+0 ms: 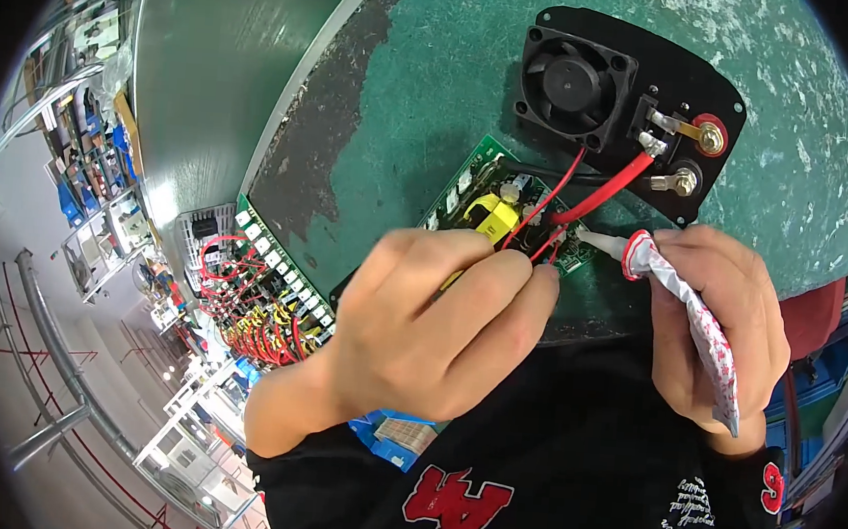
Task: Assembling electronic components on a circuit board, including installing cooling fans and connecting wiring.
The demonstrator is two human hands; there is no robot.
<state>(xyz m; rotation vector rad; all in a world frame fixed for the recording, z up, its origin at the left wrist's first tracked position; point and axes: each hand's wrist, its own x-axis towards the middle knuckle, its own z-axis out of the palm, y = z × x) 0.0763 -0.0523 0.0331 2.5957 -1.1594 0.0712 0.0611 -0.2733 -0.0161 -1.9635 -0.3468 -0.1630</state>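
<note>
A green circuit board (488, 154) with a yellow-wrapped transformer (496, 216) sits tilted near the table's front edge. Over its near side my left hand (439, 329) is closed, fingertips by the thin red wires (549, 201); what they grip is hidden. My right hand (725, 320) squeezes a white, red-patterned glue tube (700, 328), crumpled along its length. Its pale nozzle (603, 242) points left, with the tip at the board's right corner. A thick red cable (606, 189) and a black one run from the board to a black end plate (678, 81).
A black fan (571, 83) and two bolt terminals (711, 138) are on the end plate, lying on the worn green tabletop (427, 78). Left of the table stand several populated boards (274, 303) with red and yellow parts. A smooth green surface (227, 64) adjoins the table's left edge.
</note>
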